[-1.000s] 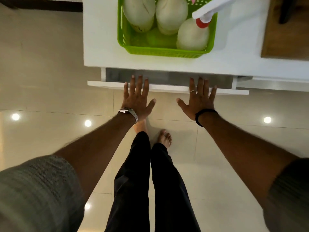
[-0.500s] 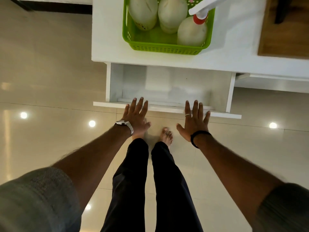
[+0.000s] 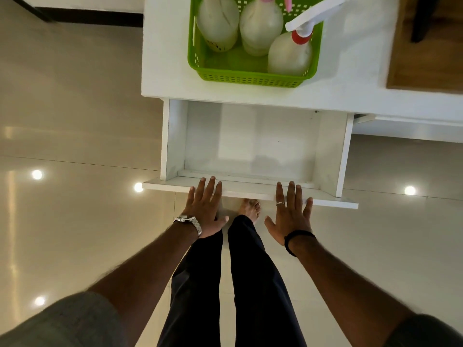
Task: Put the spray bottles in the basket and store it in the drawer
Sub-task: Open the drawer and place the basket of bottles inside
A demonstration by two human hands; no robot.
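Drawer (image 3: pixel 253 144) drawn further out, now wide open and bare; left hand (image 3: pixel 205 209) and right hand (image 3: pixel 290 216) flat, holding nothing, at its front; basket (image 3: pixel 250 76) with three spray bottles (image 3: pixel 289 55) on table (image 3: pixel 165 58), unstored.

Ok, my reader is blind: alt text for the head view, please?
Left hand and right hand lie flat on the front of an open, empty white drawer. Above, on the white counter, a green basket holds three spray bottles.
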